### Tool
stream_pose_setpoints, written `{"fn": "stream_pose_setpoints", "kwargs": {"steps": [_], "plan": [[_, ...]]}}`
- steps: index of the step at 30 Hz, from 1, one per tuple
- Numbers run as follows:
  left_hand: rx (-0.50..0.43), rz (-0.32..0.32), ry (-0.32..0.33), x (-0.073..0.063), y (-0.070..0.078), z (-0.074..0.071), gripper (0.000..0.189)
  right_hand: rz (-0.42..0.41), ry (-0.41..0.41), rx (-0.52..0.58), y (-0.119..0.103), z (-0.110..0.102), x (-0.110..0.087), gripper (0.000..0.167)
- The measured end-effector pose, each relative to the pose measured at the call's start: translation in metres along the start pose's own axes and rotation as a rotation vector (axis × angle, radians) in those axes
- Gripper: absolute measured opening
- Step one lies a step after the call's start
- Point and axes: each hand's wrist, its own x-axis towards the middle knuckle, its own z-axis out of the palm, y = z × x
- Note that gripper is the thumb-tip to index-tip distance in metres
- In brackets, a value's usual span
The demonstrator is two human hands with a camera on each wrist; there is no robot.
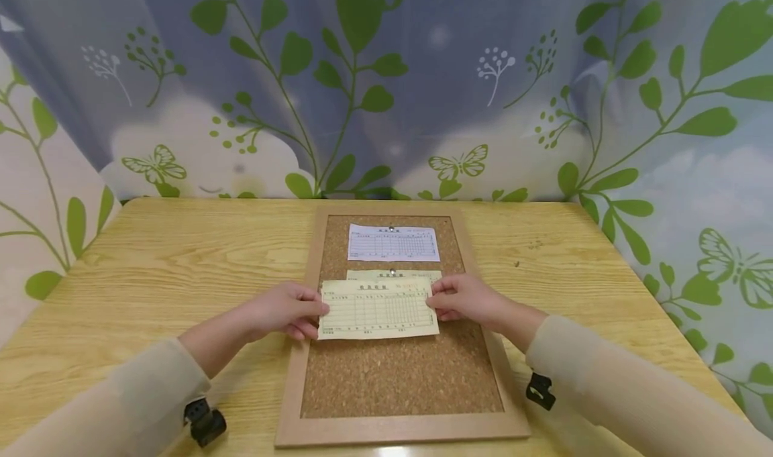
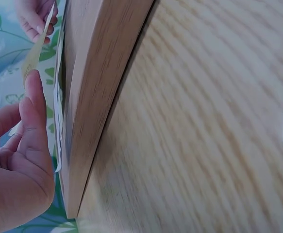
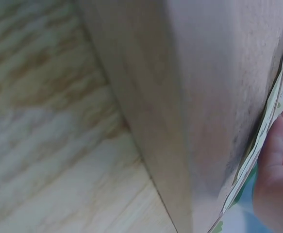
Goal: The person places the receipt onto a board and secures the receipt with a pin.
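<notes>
Between both hands a pale yellow printed form (image 1: pixel 379 313) is held by its two short ends, over the middle of a wood-framed cork board (image 1: pixel 401 383). My left hand (image 1: pixel 290 311) pinches its left end between thumb and fingers; in the left wrist view the slip stands off the cork. The right end is pinched by my right hand (image 1: pixel 461 298). Just behind it, a second yellowish form (image 1: pixel 362 275) is mostly hidden, with a silver pushpin (image 1: pixel 392 271) at its top. Higher up, a white form (image 1: pixel 394 244) hangs from another pushpin (image 1: pixel 391 229).
The board lies on a light wood-grain table (image 1: pixel 181 262). A small dark speck (image 1: pixel 517 264) sits on the table right of the board. Behind the table hangs a blue curtain (image 1: pixel 423 108) printed with leaves and butterflies. Dark straps with small devices (image 1: pixel 205 422) circle both sleeves.
</notes>
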Motion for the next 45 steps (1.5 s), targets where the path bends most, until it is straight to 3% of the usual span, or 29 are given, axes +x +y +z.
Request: {"fn": "stream_pose_setpoints", "kwargs": {"steps": [9, 20, 29, 33, 36, 39, 42, 45], "plan": [[0.056, 0.025, -0.023, -0.001, 0.000, 0.011, 0.018, 0.021, 0.011, -0.034, 0.004, -0.001, -0.009, 0.016], [0.153, 0.029, -0.003, -0.002, 0.002, 0.026, 0.016, -0.029, 0.048, -0.249, 0.004, 0.006, -0.023, 0.016], [0.171, 0.034, -0.041, -0.003, 0.004, 0.036, 0.015, -0.041, 0.059, -0.409, 0.003, 0.010, -0.032, 0.039], [0.206, 0.048, -0.025, -0.006, 0.006, 0.039, 0.015, -0.037, 0.061, -0.460, 0.003, 0.010, -0.035, 0.050], [0.338, 0.075, 0.040, -0.013, 0.010, 0.044, 0.016, -0.041, 0.059, -0.473, 0.003, 0.010, -0.038, 0.053], [0.613, 0.134, 0.141, -0.020, 0.015, 0.052, 0.020, -0.057, 0.041, -0.480, 0.002, 0.009, -0.040, 0.054], [0.929, 0.283, 0.212, -0.028, 0.016, 0.058, 0.033, -0.070, 0.024, -0.492, 0.001, 0.008, -0.042, 0.055], [1.112, 0.468, 0.168, -0.034, 0.012, 0.063, 0.047, -0.068, 0.020, -0.500, 0.001, 0.008, -0.044, 0.056]]}}
